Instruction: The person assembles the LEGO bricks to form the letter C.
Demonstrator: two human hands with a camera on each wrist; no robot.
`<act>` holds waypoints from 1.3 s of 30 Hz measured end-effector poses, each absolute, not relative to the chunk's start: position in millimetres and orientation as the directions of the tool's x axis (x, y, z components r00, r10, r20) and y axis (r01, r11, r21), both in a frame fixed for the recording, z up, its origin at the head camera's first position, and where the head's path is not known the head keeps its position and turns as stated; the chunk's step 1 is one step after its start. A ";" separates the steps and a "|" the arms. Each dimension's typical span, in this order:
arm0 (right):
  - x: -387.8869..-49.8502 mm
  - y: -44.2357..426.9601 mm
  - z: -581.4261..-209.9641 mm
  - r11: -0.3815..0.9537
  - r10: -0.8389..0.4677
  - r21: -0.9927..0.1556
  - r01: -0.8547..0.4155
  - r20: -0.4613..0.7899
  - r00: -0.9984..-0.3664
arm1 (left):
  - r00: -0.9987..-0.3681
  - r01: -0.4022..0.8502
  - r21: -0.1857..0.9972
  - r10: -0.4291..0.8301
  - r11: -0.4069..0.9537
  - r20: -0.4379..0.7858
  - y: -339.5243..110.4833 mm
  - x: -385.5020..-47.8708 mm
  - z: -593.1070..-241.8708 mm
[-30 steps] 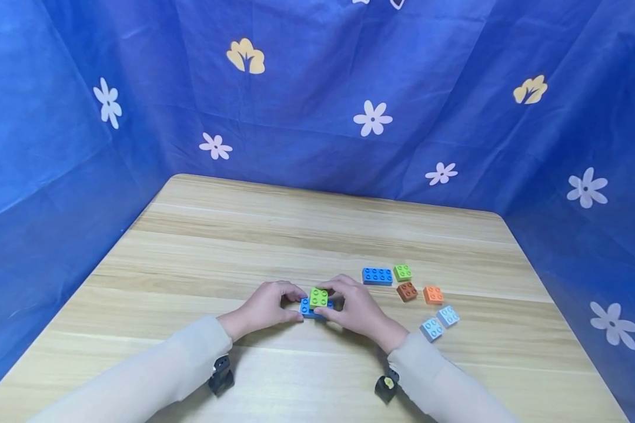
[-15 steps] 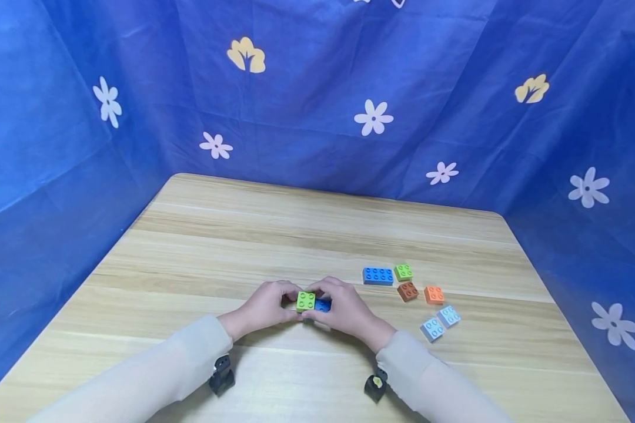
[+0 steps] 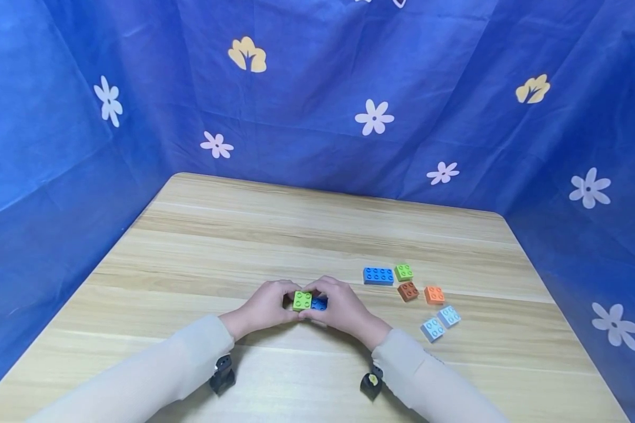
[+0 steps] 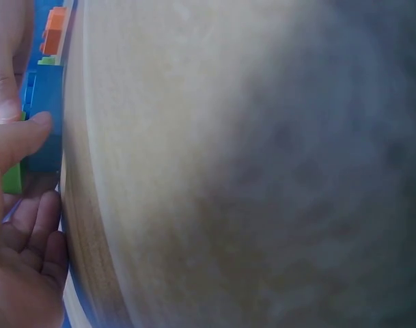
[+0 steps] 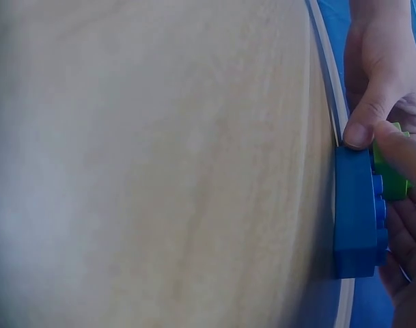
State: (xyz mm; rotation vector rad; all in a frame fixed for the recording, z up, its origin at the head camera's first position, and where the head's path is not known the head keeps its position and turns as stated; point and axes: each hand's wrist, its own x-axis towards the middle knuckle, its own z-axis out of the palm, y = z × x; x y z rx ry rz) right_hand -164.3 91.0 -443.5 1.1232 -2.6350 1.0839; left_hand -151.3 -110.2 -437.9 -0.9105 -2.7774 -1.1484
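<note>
My left hand (image 3: 264, 305) steadies a long blue toy brick (image 5: 353, 212) by its left end, the thumb against its near side. Over that end is a small lime-green brick (image 3: 302, 301), which my right hand (image 3: 344, 306) pinches between thumb and fingers. Studs on the blue brick's right part show bare in the right wrist view. Whether the green brick is pressed fully onto the studs I cannot tell. The fingertips of both hands meet closely around the two bricks.
Right of the hands lie another long blue brick (image 3: 378, 276), a green brick (image 3: 404, 272), a brown brick (image 3: 408, 291), an orange brick (image 3: 434, 295) and two light-blue bricks (image 3: 448, 316). A blue flowered curtain (image 3: 317, 88) surrounds the wooden table (image 3: 233, 235).
My right hand has moved left with the green brick, from over the blue brick's middle to its left end. The left hand has stayed almost still.
</note>
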 end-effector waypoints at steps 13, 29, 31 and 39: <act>-166.1 89.8 -441.7 0.499 -0.608 -0.572 -0.651 0.304 -0.734 | -0.835 0.505 0.640 0.515 0.579 0.194 -110.9 -152.8 -438.8; -165.5 88.0 -443.9 0.509 -0.582 -0.604 -0.613 0.283 -0.762 | -0.854 0.430 0.767 0.491 0.477 0.174 -130.2 -155.0 -440.9; -165.2 87.9 -443.3 0.509 -0.583 -0.605 -0.612 0.281 -0.762 | -0.862 0.416 0.780 0.476 0.468 0.174 -131.4 -154.4 -440.0; -165.0 88.1 -442.1 0.519 -0.583 -0.609 -0.599 0.260 -0.770 | -0.876 0.409 0.778 0.444 0.476 0.189 -131.6 -152.8 -437.9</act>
